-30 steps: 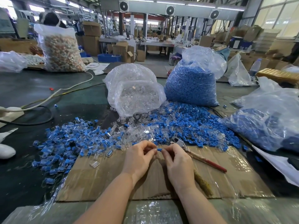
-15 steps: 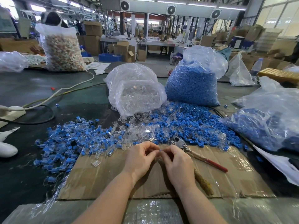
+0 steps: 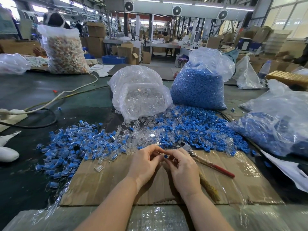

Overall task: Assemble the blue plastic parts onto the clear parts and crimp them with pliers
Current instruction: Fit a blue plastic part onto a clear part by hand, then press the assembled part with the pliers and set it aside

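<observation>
At lower centre, the left hand [image 3: 145, 161] and right hand [image 3: 182, 165] pinch one blue plastic part [image 3: 165, 156] between their fingertips (any clear part is hidden). Seat it squarely before reaching for the pliers [image 3: 205, 160], lying just right.

A flattened brown cardboard sheet [image 3: 106, 185] covered in clear film lies at the near edge of the dark green worktable [image 3: 33, 90]. A white power strip [image 3: 11, 112] sits at the table's left edge, with a white cable [image 3: 80, 87] and a black cable [image 3: 45, 124] curving away from it. Toward the far left corner stands a tall clear bag of mixed pale and orange pieces [image 3: 65, 50]. Beyond the far edge are stacked brown cardboard boxes [image 3: 95, 37] and a blue plastic crate [image 3: 113, 59]. A clear plastic water bottle [image 3: 265, 69] stands near the far right corner.
</observation>
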